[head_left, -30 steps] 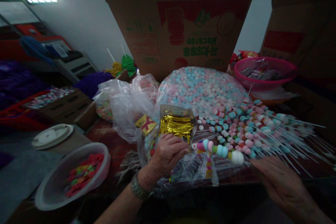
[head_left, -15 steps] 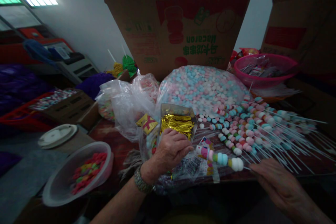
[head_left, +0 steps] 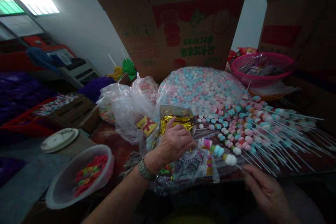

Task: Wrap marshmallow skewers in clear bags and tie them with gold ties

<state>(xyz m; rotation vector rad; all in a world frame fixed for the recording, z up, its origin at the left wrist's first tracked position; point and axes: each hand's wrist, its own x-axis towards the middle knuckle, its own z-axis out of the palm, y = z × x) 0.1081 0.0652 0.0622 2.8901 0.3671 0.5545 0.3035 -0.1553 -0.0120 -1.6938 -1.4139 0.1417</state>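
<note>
Your right hand (head_left: 262, 182) is clamped on the bare end of a white stick threaded with pastel blue, white and green sweets (head_left: 217, 151). This loaded stick slants over the front of the bench (head_left: 103, 140), its pink printed end pointing towards your left hand (head_left: 175, 143). The left hand's fingers are curled beside that end; you cannot tell whether they are pinched on something thin or just near it.

The stick you hold looks fully threaded, and its tip seems to be covered by a printed transparent wrapper. No gold tie can be made out on it. To your right lies a broad heap of sweet-laden white sticks (head_left: 246, 133), threaded but with no wrappers that you can make out, so by the look of it much remains. Behind your left hand, the open box (head_left: 175, 110) holds plenty of shiny gold strips (head_left: 183, 123), and flat printed plastic sleeves (head_left: 189, 162) lie below the hand.

Your left hand hides part of the box and whatever its fingertips meet. The right hand covers the stick's lower end. Dim light blurs the wrapper's edge, and the heap's far sticks merge together.
</note>
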